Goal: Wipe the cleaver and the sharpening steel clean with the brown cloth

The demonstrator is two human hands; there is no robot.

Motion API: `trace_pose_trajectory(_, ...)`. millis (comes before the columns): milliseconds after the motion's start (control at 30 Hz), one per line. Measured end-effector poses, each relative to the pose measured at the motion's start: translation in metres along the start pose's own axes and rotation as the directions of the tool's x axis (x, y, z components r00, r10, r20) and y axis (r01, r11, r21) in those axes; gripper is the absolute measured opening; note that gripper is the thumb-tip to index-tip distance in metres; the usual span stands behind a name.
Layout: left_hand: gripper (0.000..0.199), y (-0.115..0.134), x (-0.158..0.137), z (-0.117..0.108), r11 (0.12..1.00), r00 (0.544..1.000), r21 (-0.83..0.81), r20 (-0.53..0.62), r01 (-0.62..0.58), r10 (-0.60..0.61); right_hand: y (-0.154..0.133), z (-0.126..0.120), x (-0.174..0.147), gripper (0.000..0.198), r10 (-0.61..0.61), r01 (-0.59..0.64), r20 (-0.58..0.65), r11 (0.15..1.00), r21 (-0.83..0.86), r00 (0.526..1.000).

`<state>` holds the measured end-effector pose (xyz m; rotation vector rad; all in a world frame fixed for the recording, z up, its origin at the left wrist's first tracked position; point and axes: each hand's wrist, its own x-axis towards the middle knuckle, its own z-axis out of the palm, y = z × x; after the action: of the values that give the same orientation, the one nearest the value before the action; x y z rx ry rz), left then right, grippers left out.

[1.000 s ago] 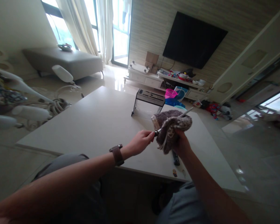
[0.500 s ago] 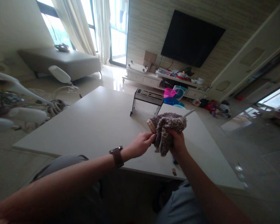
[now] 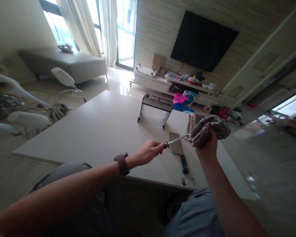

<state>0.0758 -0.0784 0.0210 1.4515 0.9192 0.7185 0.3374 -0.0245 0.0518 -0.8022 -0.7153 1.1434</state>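
My left hand (image 3: pixel 151 152) is closed around the black handle of a honing steel (image 3: pixel 177 139), whose thin rod points up to the right. My right hand (image 3: pixel 208 144) grips a bunched brown-and-cream cloth (image 3: pixel 204 128). The far part of the rod disappears into the cloth, so its tip is hidden. Beneath the rod, a cleaver (image 3: pixel 175 145) lies flat on the white table (image 3: pixel 101 131), its black handle toward me. A clear-fronted knife holder (image 3: pixel 155 110) with a slotted dark top stands farther back, apart from both hands.
Two small items, one a yellow-brown piece (image 3: pixel 184 181), lie near the table's front edge. Beyond the table are a pink basket (image 3: pixel 179 98) and a low TV cabinet (image 3: pixel 151 82). White lamp-like parts with cables (image 3: pixel 61 112) are at the left.
My right hand has slid the cloth to the right along the rod, away from my left hand. The rod near the handle and the cleaver below are now exposed.
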Motion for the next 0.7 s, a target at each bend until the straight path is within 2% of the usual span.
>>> trace_pose_trajectory(67, 0.053, -0.004, 0.002, 0.000, 0.984, 0.999, -0.174, 0.043, 0.040, -0.033, 0.001, 0.006, -0.007, 0.031, -0.001, 0.002, -0.011, 0.999, 0.034, 1.000)
trace_pose_trajectory(167, 0.049, -0.008, 0.005, 0.001, 0.921, 0.996, -0.386, 0.083, 0.057, -0.027, 0.008, 0.013, -0.017, 0.030, 0.086, -0.085, -0.023, 0.995, 0.047, 0.996)
trace_pose_trajectory(233, 0.046, -0.009, 0.007, 0.002, 0.869, 0.992, -0.489, 0.129, 0.076, -0.014, 0.016, 0.015, -0.025, 0.031, 0.124, -0.123, -0.034, 0.992, 0.039, 0.992)
trace_pose_trajectory(333, 0.044, -0.010, 0.008, 0.003, 0.802, 0.968, -0.570, 0.248, 0.179, -0.040, 0.031, 0.023, -0.040, 0.036, 0.155, -0.155, -0.014, 0.988, -0.003, 0.988)
trace_pose_trajectory(400, 0.046, -0.012, 0.008, 0.003, 0.796, 0.954, -0.560, 0.290, 0.231, -0.073, 0.041, 0.031, -0.053, 0.037, 0.189, -0.186, 0.042, 0.981, -0.054, 0.981)
trace_pose_trajectory(500, 0.051, -0.016, 0.007, 0.002, 0.845, 0.957, -0.484, 0.271, 0.226, -0.100, 0.050, 0.042, -0.068, 0.035, 0.203, -0.190, 0.104, 0.974, -0.124, 0.974)
trace_pose_trajectory(600, 0.053, -0.017, 0.007, 0.002, 0.904, 0.973, -0.391, 0.207, 0.174, -0.098, 0.054, 0.046, -0.071, 0.038, 0.155, -0.143, 0.058, 0.975, -0.172, 0.986)
trace_pose_trajectory(700, 0.052, -0.015, 0.009, 0.003, 0.959, 0.995, -0.272, 0.075, 0.083, -0.064, 0.055, 0.045, -0.066, 0.041, 0.093, -0.090, 0.004, 0.972, -0.215, 0.996)
